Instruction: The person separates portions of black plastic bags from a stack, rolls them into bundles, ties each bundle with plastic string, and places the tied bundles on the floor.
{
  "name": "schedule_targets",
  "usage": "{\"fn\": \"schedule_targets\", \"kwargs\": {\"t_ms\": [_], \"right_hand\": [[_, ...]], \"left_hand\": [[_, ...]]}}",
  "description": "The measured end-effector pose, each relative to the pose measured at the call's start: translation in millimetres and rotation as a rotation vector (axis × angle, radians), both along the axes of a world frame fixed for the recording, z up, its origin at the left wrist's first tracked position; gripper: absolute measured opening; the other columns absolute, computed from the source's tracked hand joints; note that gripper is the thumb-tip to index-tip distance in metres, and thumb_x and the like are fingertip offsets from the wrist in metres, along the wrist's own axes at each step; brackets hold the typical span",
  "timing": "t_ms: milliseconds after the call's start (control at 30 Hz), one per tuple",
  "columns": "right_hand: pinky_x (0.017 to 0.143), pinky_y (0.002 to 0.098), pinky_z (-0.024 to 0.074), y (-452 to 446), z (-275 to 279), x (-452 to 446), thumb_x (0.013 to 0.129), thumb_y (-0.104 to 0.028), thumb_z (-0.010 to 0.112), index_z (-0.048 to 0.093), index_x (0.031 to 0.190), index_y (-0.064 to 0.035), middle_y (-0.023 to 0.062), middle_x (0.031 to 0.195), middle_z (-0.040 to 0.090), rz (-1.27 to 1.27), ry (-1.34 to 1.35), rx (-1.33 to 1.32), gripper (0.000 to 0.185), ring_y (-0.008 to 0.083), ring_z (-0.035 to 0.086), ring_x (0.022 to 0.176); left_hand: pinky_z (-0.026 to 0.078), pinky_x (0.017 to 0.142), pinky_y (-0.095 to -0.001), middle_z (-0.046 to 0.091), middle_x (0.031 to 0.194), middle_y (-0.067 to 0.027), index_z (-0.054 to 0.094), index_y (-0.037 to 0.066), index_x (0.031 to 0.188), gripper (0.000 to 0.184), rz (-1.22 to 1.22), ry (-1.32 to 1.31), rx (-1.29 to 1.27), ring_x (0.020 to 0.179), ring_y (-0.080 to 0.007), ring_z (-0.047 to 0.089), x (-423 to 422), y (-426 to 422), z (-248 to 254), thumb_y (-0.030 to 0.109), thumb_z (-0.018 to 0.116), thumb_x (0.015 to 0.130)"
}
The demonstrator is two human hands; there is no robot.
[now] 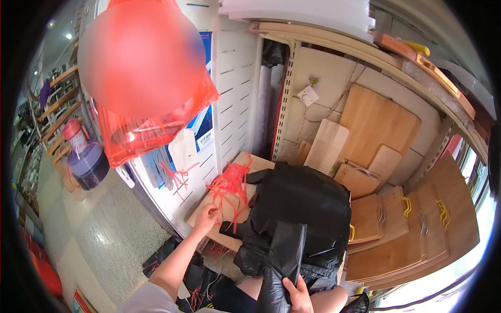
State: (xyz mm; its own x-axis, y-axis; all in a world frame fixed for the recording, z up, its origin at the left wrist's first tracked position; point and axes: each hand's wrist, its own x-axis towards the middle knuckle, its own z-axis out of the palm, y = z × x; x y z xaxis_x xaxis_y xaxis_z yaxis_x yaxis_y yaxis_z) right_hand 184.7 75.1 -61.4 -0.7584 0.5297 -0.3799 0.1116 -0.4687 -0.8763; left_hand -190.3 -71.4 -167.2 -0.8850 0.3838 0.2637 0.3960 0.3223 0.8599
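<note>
My left hand (206, 218) is at the near-left edge of the shelf board, its fingers pinched together at a bunch of red plastic strips (232, 182). Which strip lies between the fingertips is too small to make out. My right hand (298, 295) is closed around the lower part of a folded black plastic bag (287, 245), which stands up from my lap. Behind it, a large stack of flat black plastic bags (300, 203) covers much of the board. The bag in my right hand overlaps the near side of this stack.
Wooden cutting boards (383, 120) lean at the back and right, several with handles. A red plastic bag (156, 133) hangs at upper left. More black bags (201, 281) with red strips lie below my left arm. A purple-and-red container (86, 159) stands on the floor.
</note>
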Motion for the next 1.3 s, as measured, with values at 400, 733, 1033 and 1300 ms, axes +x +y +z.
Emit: {"fn": "schedule_targets", "kwargs": {"t_ms": [400, 733, 1033, 1300], "right_hand": [[0.083, 0.032, 0.0489, 5, -8, 10, 0.092, -0.021, 0.06, 0.047, 0.132, -0.0067, 0.0104, 0.117, 0.06, -0.077, 0.036, -0.091, 0.045, 0.0225, 0.058, 0.104], [0.09, 0.0293, 0.0448, 21, -35, -3, 0.092, -0.01, 0.057, 0.049, 0.129, -0.0037, 0.0071, 0.116, 0.061, -0.266, 0.349, -0.275, 0.038, 0.0175, 0.058, 0.102], [0.087, 0.0325, 0.0503, 13, 38, -17, 0.089, -0.022, 0.063, 0.04, 0.135, 0.0, 0.013, 0.126, 0.055, 0.051, 0.64, -0.462, 0.056, 0.0186, 0.059, 0.105], [0.081, 0.0251, 0.0482, 48, 52, -41, 0.094, -0.025, 0.058, 0.052, 0.121, -0.0005, 0.004, 0.104, 0.063, -0.119, 0.54, -0.167, 0.038, 0.0088, 0.059, 0.091]], "left_hand": [[0.049, 0.061, -0.0367, 0.065, 0.074, -0.0134, 0.062, 0.004, 0.078, 0.018, 0.01, 0.216, -0.247, 0.066, -0.0262, 0.064, -99, 13, 10, 0.02, 0.069, 0.074], [0.027, 0.045, -0.0189, 0.052, 0.075, 0.0004, 0.05, 0.008, 0.098, 0.006, -0.583, -0.286, 0.462, 0.05, -0.0025, 0.035, 5, 31, 262, 0.012, 0.052, 0.095], [0.029, 0.052, -0.0176, 0.048, 0.075, 0.0088, 0.055, 0.008, 0.095, 0.009, -0.963, -0.395, 0.043, 0.062, 0.0006, 0.04, 137, 72, 250, 0.016, 0.058, 0.093], [0.023, 0.046, -0.0207, 0.043, 0.066, 0.0077, 0.057, 0.005, 0.098, 0.021, -0.882, -0.755, 0.121, 0.052, -0.0016, 0.033, 169, 92, 185, 0.026, 0.054, 0.096]]}}
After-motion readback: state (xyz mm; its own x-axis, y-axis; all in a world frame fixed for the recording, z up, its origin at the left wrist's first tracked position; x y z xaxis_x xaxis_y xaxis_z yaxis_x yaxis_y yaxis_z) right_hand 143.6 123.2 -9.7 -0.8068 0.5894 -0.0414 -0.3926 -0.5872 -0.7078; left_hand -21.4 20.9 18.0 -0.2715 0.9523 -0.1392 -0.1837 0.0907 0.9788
